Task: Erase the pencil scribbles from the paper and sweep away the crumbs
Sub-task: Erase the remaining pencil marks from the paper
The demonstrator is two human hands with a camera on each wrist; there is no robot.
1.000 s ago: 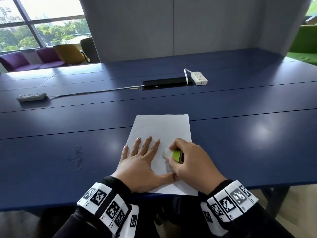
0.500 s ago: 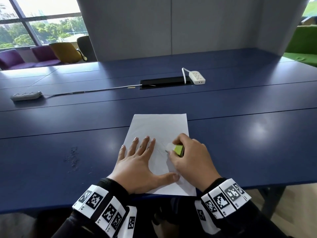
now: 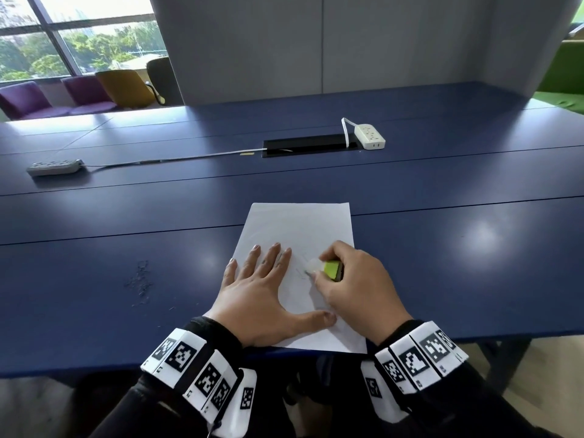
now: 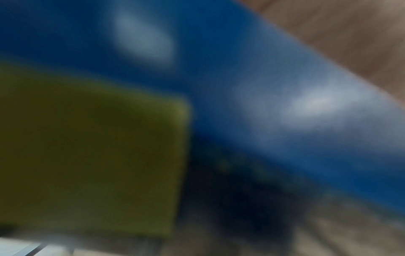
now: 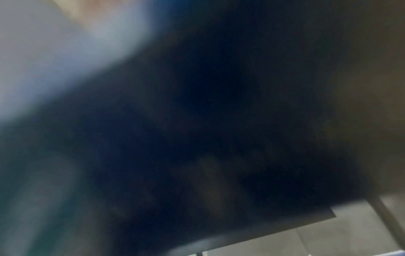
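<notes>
A white sheet of paper (image 3: 300, 226) lies on the blue table (image 3: 442, 248) near its front edge, with faint pencil lines (image 3: 300, 270) in its middle. My left hand (image 3: 262, 289) lies flat on the sheet's left half, fingers spread and straight. My right hand (image 3: 350, 282) pinches a white eraser in a green sleeve (image 3: 328, 269), its white tip on the paper at the pencil lines. A patch of dark crumbs (image 3: 140, 284) lies on the table left of the sheet. Both wrist views are too blurred to show the hands.
A white power strip (image 3: 369, 136) sits beside a black cable slot (image 3: 309, 145) at the back. A grey power strip (image 3: 53, 167) with its cable lies at the far left. Chairs stand behind the table by the window.
My right hand has slid the eraser a little to the right and away from me on the paper. The left hand keeps pressing the sheet.
</notes>
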